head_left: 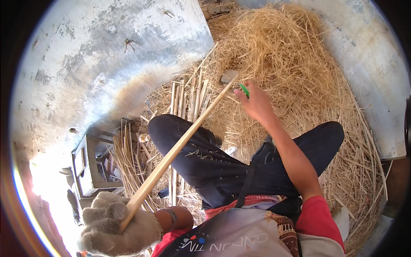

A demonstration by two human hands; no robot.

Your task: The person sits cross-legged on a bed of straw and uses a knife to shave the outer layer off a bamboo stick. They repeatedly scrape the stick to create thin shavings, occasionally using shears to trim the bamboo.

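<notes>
At the lower left of the frame, we find the left hand, in a fuzzy grey-brown glove, clenched around the thick end of a long pale strip. We note that the strip slants up over the dark trousers to the upper centre, where its thin end lies near a grey block. Just beside that end, we record the bare right hand, its fingers closed on a small green object, mostly hidden by the grip; we cannot tell whether this object touches the strip. Across the upper right, we observe a heap of straw-coloured shavings. Left of centre, several split sticks lie side by side; a bundle of thin canes stands farther left.
</notes>
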